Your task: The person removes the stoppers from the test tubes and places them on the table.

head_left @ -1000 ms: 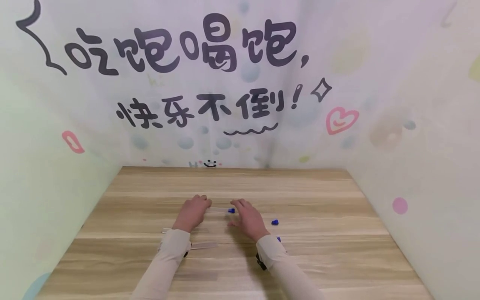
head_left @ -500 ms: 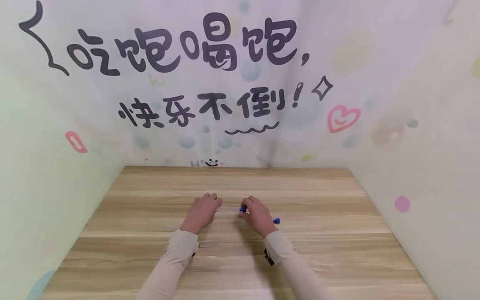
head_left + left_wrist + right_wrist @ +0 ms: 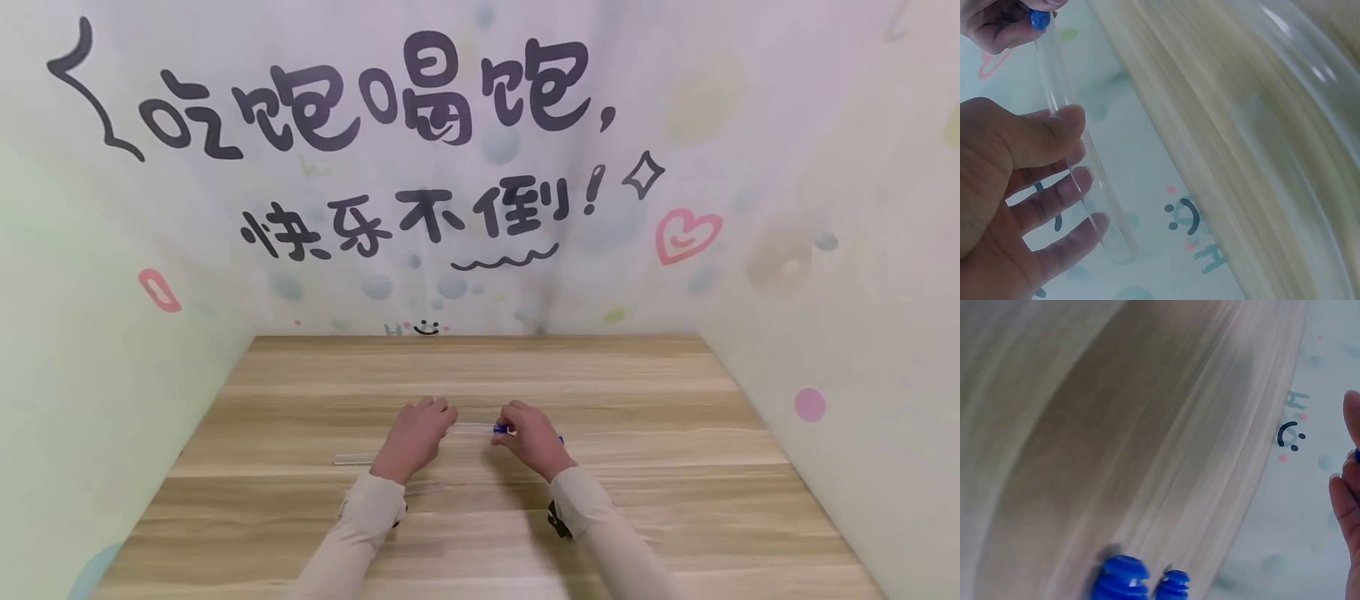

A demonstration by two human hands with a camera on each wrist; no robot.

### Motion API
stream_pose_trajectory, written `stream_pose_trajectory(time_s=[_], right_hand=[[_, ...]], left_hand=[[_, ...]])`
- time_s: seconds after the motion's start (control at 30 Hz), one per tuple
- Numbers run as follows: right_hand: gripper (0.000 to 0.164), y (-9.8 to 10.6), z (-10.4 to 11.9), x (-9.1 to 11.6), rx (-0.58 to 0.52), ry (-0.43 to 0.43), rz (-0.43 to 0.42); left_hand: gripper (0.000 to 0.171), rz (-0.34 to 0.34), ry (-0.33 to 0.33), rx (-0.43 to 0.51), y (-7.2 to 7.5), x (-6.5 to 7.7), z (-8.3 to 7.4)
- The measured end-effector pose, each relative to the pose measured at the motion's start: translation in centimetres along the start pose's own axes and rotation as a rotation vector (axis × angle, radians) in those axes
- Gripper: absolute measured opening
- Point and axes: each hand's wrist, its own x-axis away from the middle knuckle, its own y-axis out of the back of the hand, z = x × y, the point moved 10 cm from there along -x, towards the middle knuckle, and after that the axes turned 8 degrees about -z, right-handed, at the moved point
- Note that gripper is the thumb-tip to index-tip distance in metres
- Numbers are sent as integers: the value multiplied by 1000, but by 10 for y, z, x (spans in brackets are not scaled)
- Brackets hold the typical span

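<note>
My left hand (image 3: 414,439) holds a clear test tube (image 3: 1107,194) between thumb and fingers; its rounded end points down in the left wrist view. At the tube's other end sits a blue stopper (image 3: 1039,20), pinched by the thumb and fingers of my right hand (image 3: 534,439). How deep the stopper goes is hidden by the fingers. Held nearly level in the head view, the tube spans the gap between both hands. Only fingertips of the right hand show at the edge of the right wrist view.
Two loose blue stoppers (image 3: 1121,578) stand on the wooden table (image 3: 675,517), one partly behind the right hand in the head view. Another clear tube (image 3: 354,459) lies left of the left wrist, and a fainter one (image 3: 431,487) lies nearer. A printed wall (image 3: 480,292) borders the table's back.
The right hand's fingers, spread beside the stopper a second ago, have come together on it. Both hands have shifted slightly right with the tube.
</note>
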Motion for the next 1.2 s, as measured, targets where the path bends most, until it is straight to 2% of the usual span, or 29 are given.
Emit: stream_pose_trajectory(time_s=[0.1, 0.27, 0.5, 0.77, 1.07, 1.2], right_hand=[[23, 3, 0, 3, -40, 33, -6], [24, 7, 1, 5, -86, 79, -18], [22, 11, -5, 4, -65, 6, -14], [23, 12, -9, 6, -27, -24, -45], [19, 16, -14, 9, -12, -78, -94], [17, 16, -14, 9, -8, -80, -84]], left_hand=[[21, -26, -10, 15, 2, 0, -3], [22, -27, -15, 30, 2, -1, -5], [20, -62, -40, 9, 6, -3, -10], [15, -65, -54, 12, 1, -2, -14], [12, -109, -53, 8, 1, 0, -17], [14, -133, -51, 34, 4, 0, -16]])
